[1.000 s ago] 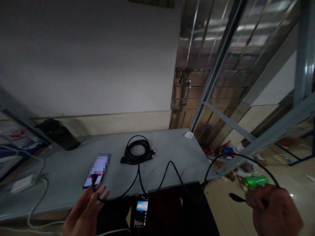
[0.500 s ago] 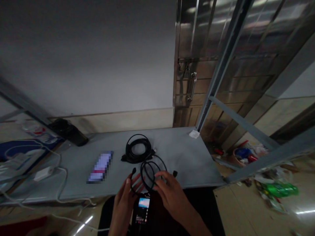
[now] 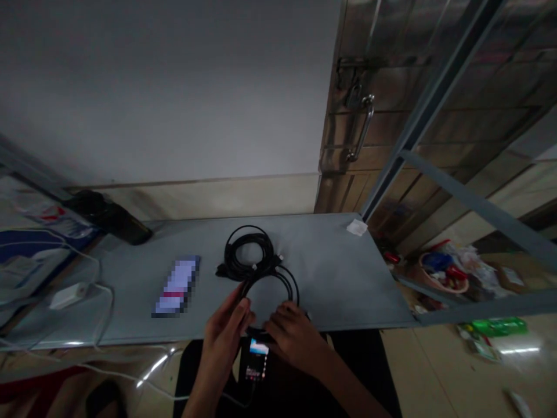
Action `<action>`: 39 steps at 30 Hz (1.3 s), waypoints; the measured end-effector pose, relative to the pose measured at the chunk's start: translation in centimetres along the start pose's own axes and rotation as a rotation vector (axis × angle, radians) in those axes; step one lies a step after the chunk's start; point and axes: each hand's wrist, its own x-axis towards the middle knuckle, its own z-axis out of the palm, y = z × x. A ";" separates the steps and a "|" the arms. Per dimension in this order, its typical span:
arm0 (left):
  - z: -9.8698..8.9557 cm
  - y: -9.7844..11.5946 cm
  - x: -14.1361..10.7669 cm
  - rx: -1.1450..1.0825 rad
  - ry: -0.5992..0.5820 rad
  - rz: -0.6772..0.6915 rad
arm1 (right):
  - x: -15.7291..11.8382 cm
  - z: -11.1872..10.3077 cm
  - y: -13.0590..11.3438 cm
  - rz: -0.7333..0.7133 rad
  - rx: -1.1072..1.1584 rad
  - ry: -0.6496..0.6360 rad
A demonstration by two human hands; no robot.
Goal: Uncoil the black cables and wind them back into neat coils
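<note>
Both my hands are closed on a looped black cable (image 3: 266,277) at the front edge of the grey table. My left hand (image 3: 227,325) grips the left side of the loop, thumb on top. My right hand (image 3: 293,334) grips its lower right side with bent fingers. Just behind, a second coiled black cable (image 3: 230,255) lies on the table, touching or overlapping the held loop. Below my hands a lit phone (image 3: 256,360) rests on my lap. On the table to the left lies another phone (image 3: 177,285), its screen pixelated.
A dark bottle (image 3: 113,217) lies at the table's back left. White cords and a white adapter (image 3: 68,295) are on the left. A crumpled white paper (image 3: 357,227) sits at the back right corner. Metal frame posts (image 3: 409,139) rise on the right, beyond them a filled basket (image 3: 444,273).
The held cable, loosely looped before, is now a rounder, neater loop. My left hand has gone from open fingers to a grip on it. The view has shifted slightly.
</note>
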 end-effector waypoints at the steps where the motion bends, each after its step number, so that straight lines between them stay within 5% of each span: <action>1: -0.1 0.7 0.7 0.039 -0.013 0.063 | 0.8 -0.4 0.5 -0.022 -0.048 0.033; 7: -0.6 4.2 8.2 0.402 0.000 0.490 | 8.3 -1.0 4.4 0.035 -0.153 0.229; 13: -2.6 0.9 15.9 0.864 0.155 0.769 | 12.4 2.5 7.7 0.140 -0.073 0.112; 18: -3.5 -1.9 16.7 0.830 0.152 0.771 | 10.8 4.3 8.1 0.134 -0.011 0.079; 26: -3.9 -1.0 15.8 0.728 -0.023 0.675 | 10.5 3.8 7.7 0.175 -0.020 0.014; 33: -3.6 -1.0 15.4 0.730 -0.145 0.692 | 7.6 2.7 7.3 0.121 -0.024 0.024; 37: -3.5 -1.0 15.8 0.761 -0.271 0.682 | 3.4 1.9 3.9 0.273 -0.074 0.210; 39: -3.5 -0.9 15.8 0.760 -0.297 0.648 | -0.2 3.3 0.9 0.341 -0.053 0.315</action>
